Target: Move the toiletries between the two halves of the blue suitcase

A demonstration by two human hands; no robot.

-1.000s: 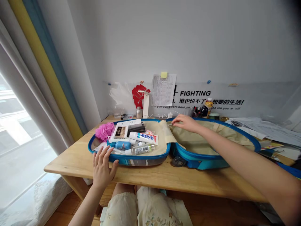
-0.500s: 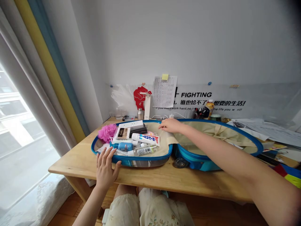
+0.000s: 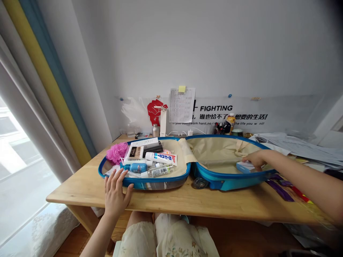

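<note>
An opened blue suitcase (image 3: 219, 178) lies on the wooden table. Its left half holds a pink bath puff (image 3: 117, 152), a box of cotton swabs (image 3: 135, 152), a white tube (image 3: 161, 158), a blue bottle (image 3: 138, 167) and a clear bottle (image 3: 161, 171). My left hand (image 3: 115, 191) rests with spread fingers on the front rim of that half. My right hand (image 3: 256, 159) reaches into the right half, its fingers closed on a light blue box (image 3: 245, 166) near the right end.
Papers (image 3: 292, 146) are piled at the table's right, with colourful strips (image 3: 281, 189) in front. A yellow-labelled bottle (image 3: 230, 124), a metal bottle (image 3: 155, 130) and a white stand (image 3: 163, 123) stand behind the suitcase by the wall.
My right hand has moved right from the suitcase's middle to the right half, where it now grips the light blue box. The view has shifted slightly right. My left hand stays on the rim.
</note>
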